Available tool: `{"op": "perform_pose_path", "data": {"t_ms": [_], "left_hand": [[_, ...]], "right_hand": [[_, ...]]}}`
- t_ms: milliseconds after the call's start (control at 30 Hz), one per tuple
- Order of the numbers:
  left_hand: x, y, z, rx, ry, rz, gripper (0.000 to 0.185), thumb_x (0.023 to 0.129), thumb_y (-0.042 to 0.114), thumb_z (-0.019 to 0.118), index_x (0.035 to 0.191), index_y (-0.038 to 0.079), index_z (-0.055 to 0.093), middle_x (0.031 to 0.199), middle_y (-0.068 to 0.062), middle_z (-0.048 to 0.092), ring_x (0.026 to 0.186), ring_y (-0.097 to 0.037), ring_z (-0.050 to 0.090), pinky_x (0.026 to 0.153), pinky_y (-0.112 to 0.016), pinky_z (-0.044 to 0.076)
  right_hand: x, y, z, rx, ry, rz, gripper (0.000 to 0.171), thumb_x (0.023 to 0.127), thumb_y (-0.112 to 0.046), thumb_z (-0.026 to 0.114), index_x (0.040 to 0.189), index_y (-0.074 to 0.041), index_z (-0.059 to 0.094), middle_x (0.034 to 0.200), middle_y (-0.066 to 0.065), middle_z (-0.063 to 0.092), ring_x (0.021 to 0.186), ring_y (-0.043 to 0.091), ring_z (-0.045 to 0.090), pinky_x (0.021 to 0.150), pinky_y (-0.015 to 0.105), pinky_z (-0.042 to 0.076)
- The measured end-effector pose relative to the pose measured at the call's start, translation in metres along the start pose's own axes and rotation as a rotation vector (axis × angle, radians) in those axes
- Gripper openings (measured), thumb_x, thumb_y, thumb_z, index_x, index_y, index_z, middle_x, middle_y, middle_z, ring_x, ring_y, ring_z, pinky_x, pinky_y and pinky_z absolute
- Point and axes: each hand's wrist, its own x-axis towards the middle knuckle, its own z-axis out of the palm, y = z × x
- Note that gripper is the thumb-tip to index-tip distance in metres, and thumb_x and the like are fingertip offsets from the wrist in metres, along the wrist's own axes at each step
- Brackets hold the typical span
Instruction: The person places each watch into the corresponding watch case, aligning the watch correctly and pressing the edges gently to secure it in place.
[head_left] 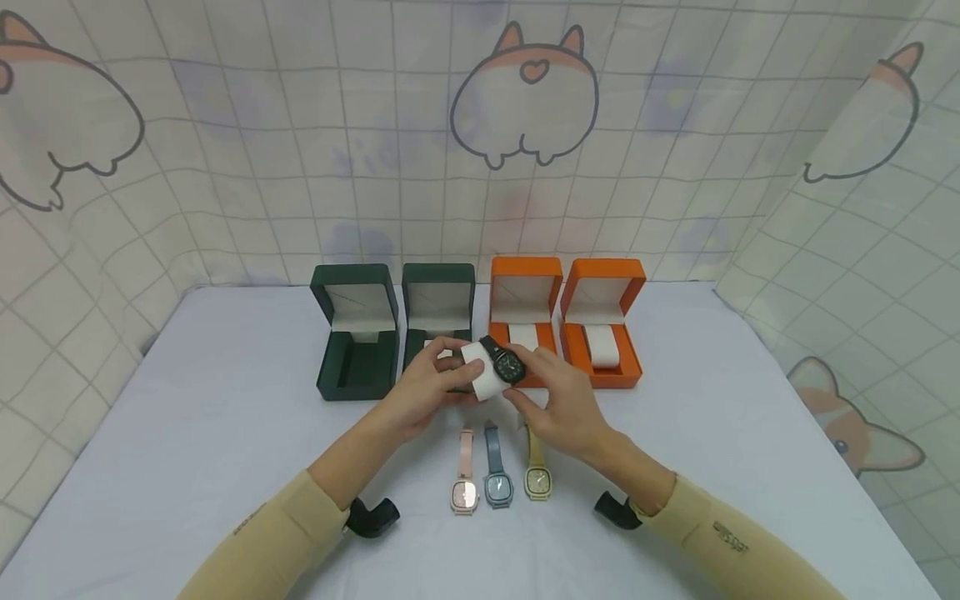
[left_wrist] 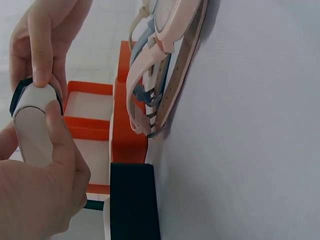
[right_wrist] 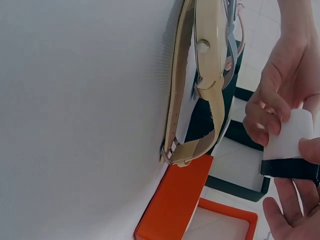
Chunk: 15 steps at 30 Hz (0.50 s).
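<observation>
Both hands meet above the table in front of the boxes. My left hand (head_left: 427, 379) grips a white watch pillow (head_left: 481, 372), its fingers curled round it. A black watch (head_left: 506, 363) wraps the pillow, and my right hand (head_left: 547, 396) pinches its strap. In the left wrist view the pillow (left_wrist: 34, 131) shows a dark strap (left_wrist: 17, 95) round its top. In the right wrist view the black strap (right_wrist: 290, 167) crosses the pillow (right_wrist: 292, 132). On the table below lie a pink watch (head_left: 465, 483), a blue watch (head_left: 497, 477) and a beige watch (head_left: 536, 471).
Two dark green boxes (head_left: 356, 333) (head_left: 438, 304) and two orange boxes (head_left: 523, 300) (head_left: 603, 329) stand open in a row at the back of the white table (head_left: 225, 433). The right orange box holds a white pillow (head_left: 604, 346). Patterned curtains surround the table.
</observation>
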Motion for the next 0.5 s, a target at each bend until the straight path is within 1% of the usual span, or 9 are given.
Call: {"op": "perform_pose_path", "data": {"t_ms": [233,400,500], "left_hand": [[0.0000,-0.0024,0.0022,-0.066,0.008,-0.012,0.049,0.102,0.012,0.067,0.141,0.001,0.040,0.119,-0.020,0.063,0.086,-0.021,0.069,0.083,-0.036,0.060],[-0.0013,-0.0030,0.0033,-0.096,0.011,-0.011,0.047,0.101,0.011,0.066,0.139,0.000,0.040,0.118,-0.020,0.063,0.086,-0.021,0.070,0.084,-0.037,0.060],[-0.0018,-0.0031,0.0047,-0.110,0.015,-0.017,0.046,0.101,0.011,0.066,0.138,0.002,0.041,0.119,-0.020,0.062,0.086,-0.021,0.070,0.085,-0.037,0.060]], "right_hand": [[-0.0005,-0.0007,0.0018,-0.022,0.026,-0.027,0.054,0.085,-0.005,0.083,0.134,0.002,0.063,0.107,0.009,0.071,0.095,0.019,0.071,0.084,0.034,0.060],[-0.0004,-0.0005,0.0040,-0.012,0.043,-0.049,0.051,0.085,-0.003,0.082,0.132,0.004,0.063,0.104,0.009,0.071,0.091,0.018,0.071,0.081,0.033,0.060],[0.0000,-0.0020,0.0048,-0.011,0.051,-0.046,0.050,0.085,-0.002,0.081,0.131,0.005,0.063,0.102,0.009,0.071,0.088,0.018,0.071,0.079,0.033,0.061]]}}
